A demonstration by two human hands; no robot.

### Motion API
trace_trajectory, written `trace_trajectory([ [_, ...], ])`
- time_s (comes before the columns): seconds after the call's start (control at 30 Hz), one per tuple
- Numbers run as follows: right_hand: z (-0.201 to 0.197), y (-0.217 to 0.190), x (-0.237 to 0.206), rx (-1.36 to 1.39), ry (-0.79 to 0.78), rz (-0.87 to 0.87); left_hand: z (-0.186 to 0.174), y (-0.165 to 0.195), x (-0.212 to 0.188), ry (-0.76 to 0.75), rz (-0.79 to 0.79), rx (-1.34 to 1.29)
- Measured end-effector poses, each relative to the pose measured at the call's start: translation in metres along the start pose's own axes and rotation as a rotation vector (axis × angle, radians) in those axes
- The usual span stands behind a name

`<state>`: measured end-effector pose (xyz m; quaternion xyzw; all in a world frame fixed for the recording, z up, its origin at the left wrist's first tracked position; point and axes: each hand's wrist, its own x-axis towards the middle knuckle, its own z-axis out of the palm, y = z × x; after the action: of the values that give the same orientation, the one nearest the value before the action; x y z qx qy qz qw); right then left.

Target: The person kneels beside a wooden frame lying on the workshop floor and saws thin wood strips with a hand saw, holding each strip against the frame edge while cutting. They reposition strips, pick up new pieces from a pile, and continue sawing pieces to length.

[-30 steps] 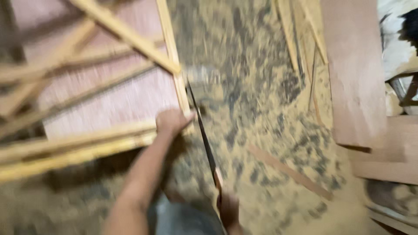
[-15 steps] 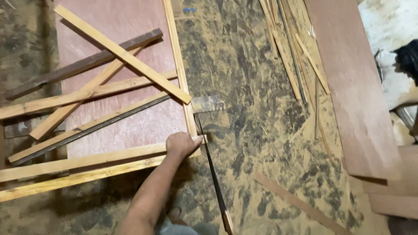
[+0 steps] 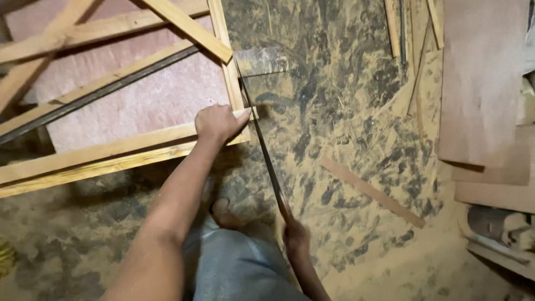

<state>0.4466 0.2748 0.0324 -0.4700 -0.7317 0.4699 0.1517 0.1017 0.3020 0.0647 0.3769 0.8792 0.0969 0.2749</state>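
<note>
My left hand (image 3: 218, 122) presses down on the end of a pale wooden batten (image 3: 111, 153) where it meets an upright batten (image 3: 228, 72) of a loose wooden frame. My right hand (image 3: 295, 237) grips the wooden handle of a long thin hand saw (image 3: 264, 153). The blade runs up from my hand past the batten's end to a wide metal head (image 3: 262, 60) lying on the floor. A pinkish plywood sheet (image 3: 150, 100) lies under the frame. My knee in blue jeans (image 3: 239, 267) is at the bottom.
The floor (image 3: 345, 111) is covered in sawdust. A loose thin strip (image 3: 370, 190) lies right of the saw. Plywood boards (image 3: 479, 83) are stacked along the right edge, with more thin strips (image 3: 412, 39) at the top right. Crossed battens (image 3: 184, 25) lie over the plywood.
The view has moved closer and steadied. My right hand has come into view on the saw handle. My left hand stays on the batten's end.
</note>
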Motion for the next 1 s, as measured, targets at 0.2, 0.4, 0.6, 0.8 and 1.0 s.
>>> trace_trajectory([
  [0.2, 0.01, -0.068, 0.046, -0.71, 0.003, -0.366, 0.001, -0.004, 0.001, -0.006, 0.009, 0.068],
  [0.4, 0.057, -0.032, 0.116, 0.028, 0.11, -0.244, 0.014, -0.003, -0.005, 0.008, 0.008, 0.039],
  [0.6, -0.01, -0.015, -0.04, -0.208, -0.001, -0.129, 0.028, -0.003, -0.017, -0.007, 0.018, 0.04],
  [0.8, 0.034, -0.014, 0.06, -0.62, 0.255, -0.753, 0.037, -0.006, -0.015, -0.007, 0.031, 0.061],
  [1.0, 0.024, 0.01, 0.027, -0.614, 0.213, -0.494, 0.034, -0.005, -0.015, 0.029, 0.04, 0.036],
])
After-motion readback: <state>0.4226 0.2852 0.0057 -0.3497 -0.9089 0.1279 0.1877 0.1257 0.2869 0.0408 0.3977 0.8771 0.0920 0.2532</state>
